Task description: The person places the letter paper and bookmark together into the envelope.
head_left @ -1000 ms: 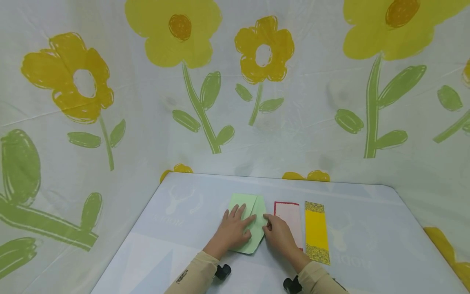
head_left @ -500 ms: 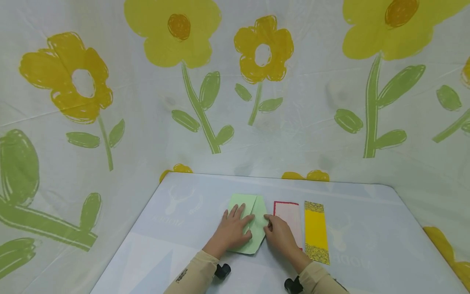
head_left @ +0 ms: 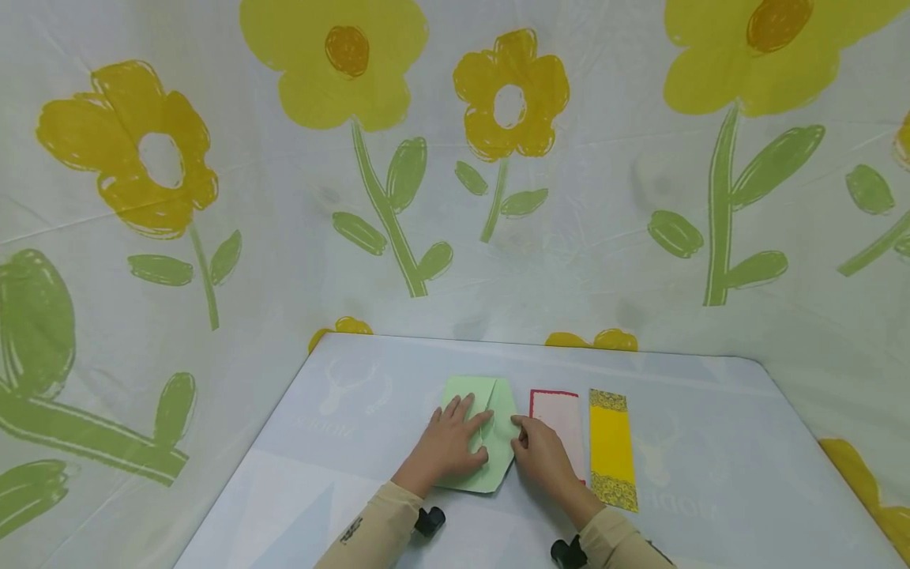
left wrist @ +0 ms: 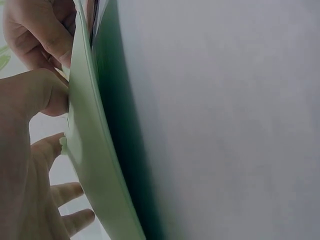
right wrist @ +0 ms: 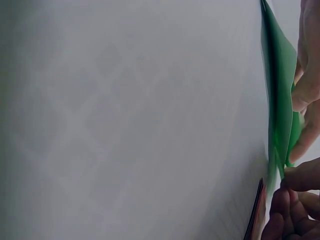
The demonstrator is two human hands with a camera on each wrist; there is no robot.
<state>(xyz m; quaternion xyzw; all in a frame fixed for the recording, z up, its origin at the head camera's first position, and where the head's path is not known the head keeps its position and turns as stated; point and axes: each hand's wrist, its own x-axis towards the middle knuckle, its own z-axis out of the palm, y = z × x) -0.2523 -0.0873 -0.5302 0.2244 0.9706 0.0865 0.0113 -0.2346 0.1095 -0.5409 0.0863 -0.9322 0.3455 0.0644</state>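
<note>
A pale green sheet of folded paper lies on the table, its flaps overlapping along a slanted line. My left hand rests across it with the fingers spread, index finger and thumb touching the flap area. At the paper's right edge, my right hand pinches the border between thumb and finger. The left wrist view shows the paper edge-on, slightly raised from the table at one side. From the right wrist, the fingertips of the right hand meet at the paper's corner.
A pink card with a red border lies right of the paper, partly covered by the right hand. Beside it is a yellow card with patterned gold ends. Behind the pale table hangs a flower-printed curtain.
The left index finger has shifted slightly up along the flap line. Otherwise both hands and the green paper stay nearly in place.
</note>
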